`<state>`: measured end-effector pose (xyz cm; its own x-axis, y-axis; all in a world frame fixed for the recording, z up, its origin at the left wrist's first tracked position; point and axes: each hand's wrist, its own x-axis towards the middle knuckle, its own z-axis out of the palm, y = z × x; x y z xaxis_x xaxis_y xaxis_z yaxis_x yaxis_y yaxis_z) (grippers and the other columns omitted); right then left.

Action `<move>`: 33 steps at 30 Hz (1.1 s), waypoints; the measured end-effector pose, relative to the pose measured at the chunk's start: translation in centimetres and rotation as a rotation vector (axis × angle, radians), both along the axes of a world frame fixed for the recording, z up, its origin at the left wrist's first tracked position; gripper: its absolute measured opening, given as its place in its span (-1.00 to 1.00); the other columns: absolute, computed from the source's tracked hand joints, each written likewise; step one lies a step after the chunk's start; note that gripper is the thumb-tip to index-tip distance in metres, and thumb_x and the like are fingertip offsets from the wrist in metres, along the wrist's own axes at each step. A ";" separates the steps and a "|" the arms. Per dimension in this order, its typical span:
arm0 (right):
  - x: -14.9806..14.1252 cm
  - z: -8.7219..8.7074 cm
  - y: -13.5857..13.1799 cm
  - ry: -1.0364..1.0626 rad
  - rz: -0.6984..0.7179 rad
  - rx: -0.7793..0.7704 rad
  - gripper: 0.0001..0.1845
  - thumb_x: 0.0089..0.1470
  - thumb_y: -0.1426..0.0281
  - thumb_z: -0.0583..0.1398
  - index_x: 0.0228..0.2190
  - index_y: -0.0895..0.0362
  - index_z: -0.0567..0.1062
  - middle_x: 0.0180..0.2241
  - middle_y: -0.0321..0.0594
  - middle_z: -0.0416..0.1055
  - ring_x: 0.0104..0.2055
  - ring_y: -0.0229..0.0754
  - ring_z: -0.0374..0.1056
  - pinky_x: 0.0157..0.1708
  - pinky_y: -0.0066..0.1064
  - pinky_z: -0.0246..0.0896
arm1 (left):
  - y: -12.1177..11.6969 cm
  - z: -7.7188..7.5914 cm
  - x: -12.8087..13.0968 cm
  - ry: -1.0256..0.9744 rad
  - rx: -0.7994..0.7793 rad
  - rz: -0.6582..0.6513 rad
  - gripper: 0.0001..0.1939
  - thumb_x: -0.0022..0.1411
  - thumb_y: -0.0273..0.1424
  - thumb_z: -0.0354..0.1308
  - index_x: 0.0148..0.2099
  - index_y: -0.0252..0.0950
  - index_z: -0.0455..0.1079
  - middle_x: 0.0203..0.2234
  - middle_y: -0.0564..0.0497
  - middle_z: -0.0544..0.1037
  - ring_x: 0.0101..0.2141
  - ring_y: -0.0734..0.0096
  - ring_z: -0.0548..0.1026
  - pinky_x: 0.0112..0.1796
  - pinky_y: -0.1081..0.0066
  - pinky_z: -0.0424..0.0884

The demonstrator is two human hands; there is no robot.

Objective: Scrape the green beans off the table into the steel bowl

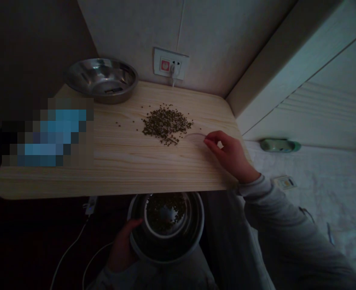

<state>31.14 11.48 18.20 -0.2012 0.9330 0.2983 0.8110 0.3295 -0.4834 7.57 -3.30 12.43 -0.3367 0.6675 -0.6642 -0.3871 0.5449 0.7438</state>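
Note:
A loose pile of small dark green beans, like mung beans [166, 123], is spread over the light wooden table [129, 161]. Right of the pile, my right hand [228, 155] pinches a thin, pale curved piece [196, 134] between thumb and fingers; its far end reaches the edge of the beans, and its exact kind is unclear. Below the table's front edge, my left hand [123, 245] grips the left rim of a metal bowl [168, 253] on my lap. More beans lie in this bowl, whose far side is hidden under the tabletop.
Another steel bowl [102, 82] stands at the table's back left. A blurred-out blue screen [54, 137] lies at the left. On the wall is a socket [170, 64] with a plug. A green item [280, 145] rests on the white bedding [317, 173] at right; cables [72, 243] hang at lower left.

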 end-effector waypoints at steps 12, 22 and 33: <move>-1.4 -0.4 -1.2 -0.253 0.112 0.126 -0.77 0.05 0.30 0.02 -0.38 0.15 0.41 -0.45 -0.21 0.41 -0.40 -0.22 0.27 -0.35 -0.39 0.05 | 2.0 4.3 1.7 -0.263 -0.178 0.192 -0.62 -0.04 -0.64 -0.01 -0.79 -0.29 0.37 -0.84 0.11 0.41 -0.73 0.68 0.33 -0.63 0.75 0.25; -1.3 -0.4 -2.9 -0.249 0.203 0.109 -0.81 0.04 0.34 0.04 -0.39 0.14 0.41 -0.43 -0.23 0.44 -0.36 -0.23 0.29 -0.32 -0.36 0.05 | 0.6 2.0 1.4 -0.156 -0.010 0.165 -0.67 -0.15 -0.69 -0.03 -0.72 -0.26 0.41 -0.77 0.17 0.46 -0.68 0.68 0.38 -0.57 0.78 0.26; -4.3 -0.4 -3.6 0.143 -0.018 -0.177 -0.80 0.03 0.26 0.02 -0.39 0.14 0.31 -0.59 -0.35 0.34 -0.56 -0.39 0.26 -0.57 -0.56 0.10 | 0.0 -0.4 0.1 -0.046 -0.032 -0.014 -0.72 -0.50 -0.68 0.16 -0.66 -0.21 0.44 -0.69 0.17 0.50 -0.57 0.53 0.40 -0.44 0.63 0.28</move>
